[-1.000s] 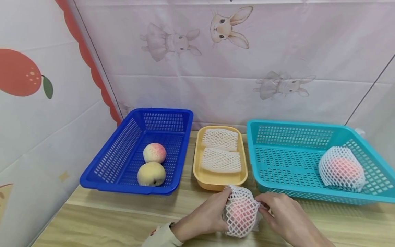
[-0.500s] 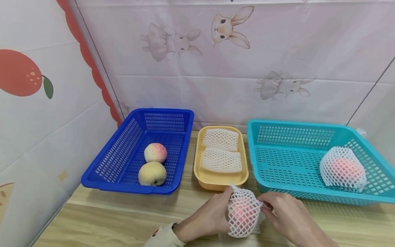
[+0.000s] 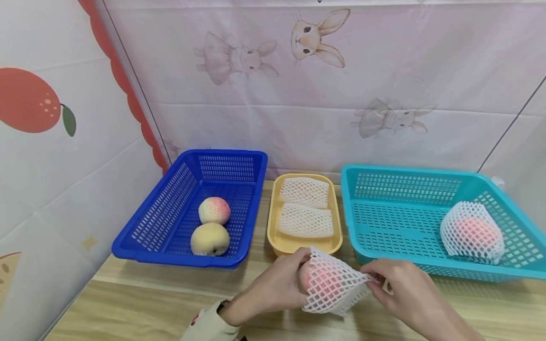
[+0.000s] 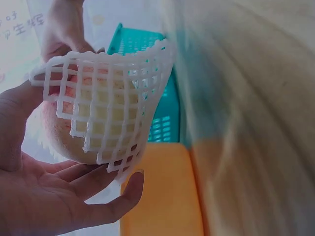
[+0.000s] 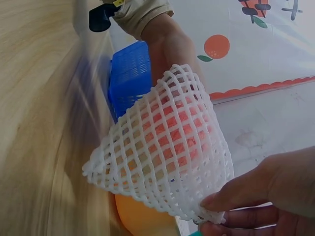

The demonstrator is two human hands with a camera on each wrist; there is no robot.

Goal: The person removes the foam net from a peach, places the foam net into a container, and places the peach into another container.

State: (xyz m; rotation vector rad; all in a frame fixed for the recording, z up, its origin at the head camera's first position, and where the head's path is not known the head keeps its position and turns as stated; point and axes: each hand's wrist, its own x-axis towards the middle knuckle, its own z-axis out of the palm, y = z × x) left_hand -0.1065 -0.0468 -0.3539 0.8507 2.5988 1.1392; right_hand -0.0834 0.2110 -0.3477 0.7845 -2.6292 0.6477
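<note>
A pink-and-cream peach (image 3: 305, 274) sits partly inside a white foam net sleeve (image 3: 343, 287), above the wooden table. My left hand (image 3: 279, 285) grips the peach from the left, its fingers and thumb around the fruit; in the left wrist view the bare end of the peach (image 4: 64, 132) sticks out of the net near the palm. My right hand (image 3: 405, 290) pinches the net's far edge between thumb and fingers, and the right wrist view has the net (image 5: 162, 147) stretched to a flared end there.
A blue basket (image 3: 149, 258) on the left holds two peaches (image 3: 214, 211). A yellow tray (image 3: 283, 244) in the middle holds two flat foam nets (image 3: 305, 220). In the teal basket (image 3: 409, 264) on the right lies a net-covered peach (image 3: 472, 233).
My right hand has drawn the net's edge out to the right, so it stretches to a point. My left hand and the peach have shifted slightly left and up, baring the peach's left side.
</note>
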